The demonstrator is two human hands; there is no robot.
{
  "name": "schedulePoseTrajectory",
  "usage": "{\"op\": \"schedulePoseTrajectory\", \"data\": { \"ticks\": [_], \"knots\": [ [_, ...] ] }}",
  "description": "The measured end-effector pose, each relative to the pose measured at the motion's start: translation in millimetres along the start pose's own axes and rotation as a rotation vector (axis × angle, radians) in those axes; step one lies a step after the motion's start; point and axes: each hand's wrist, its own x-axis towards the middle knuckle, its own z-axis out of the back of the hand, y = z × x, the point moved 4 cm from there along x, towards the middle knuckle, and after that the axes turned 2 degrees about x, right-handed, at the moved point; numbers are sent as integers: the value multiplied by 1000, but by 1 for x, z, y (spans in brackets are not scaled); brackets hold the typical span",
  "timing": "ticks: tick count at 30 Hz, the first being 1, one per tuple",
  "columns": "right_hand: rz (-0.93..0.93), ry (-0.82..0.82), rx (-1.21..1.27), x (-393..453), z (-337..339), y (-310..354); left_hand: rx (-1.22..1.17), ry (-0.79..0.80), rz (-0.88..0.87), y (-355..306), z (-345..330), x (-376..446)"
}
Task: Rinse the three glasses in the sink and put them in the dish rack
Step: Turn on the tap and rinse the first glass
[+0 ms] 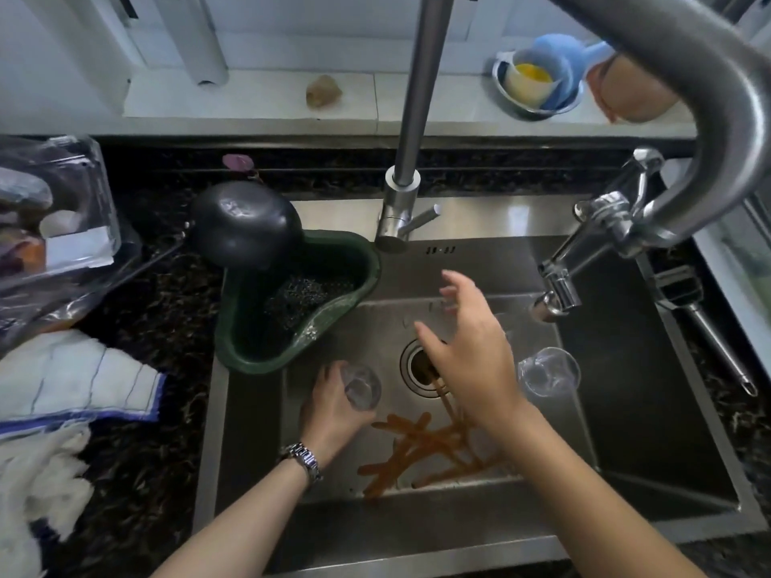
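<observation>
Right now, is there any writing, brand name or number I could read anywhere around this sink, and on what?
None can be read.
Clear plastic box, on the left counter: a white label on it, too blurred to show any text.
Wristwatch, on the left wrist: no marking legible.
Faucet: no brand visible.

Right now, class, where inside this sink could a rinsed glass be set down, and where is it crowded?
Free: the bare basin floor right of the lying glass, towards the sink's right wall. Also the strip between the green strainer basket and the drain. Crowded: the front centre, with orange sticks, the left hand gripping a glass, and the right hand.
</observation>
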Motion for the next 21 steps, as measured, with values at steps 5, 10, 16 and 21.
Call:
{"op": "schedulePoseTrajectory", "data": {
  "ticks": [5,10,16,21],
  "knots": [
    [-76,-102,215,45,-1,16,-2,4,23,3,-2,5],
    [-72,-203,357,67,-5,24,-28,-2,23,4,-1,9],
    [-127,-266,431,77,-8,25,-27,-15,6,5,-2,13],
    [-144,-325,400,81,-8,25,-20,-13,11,5,-1,14]
  ]
}}
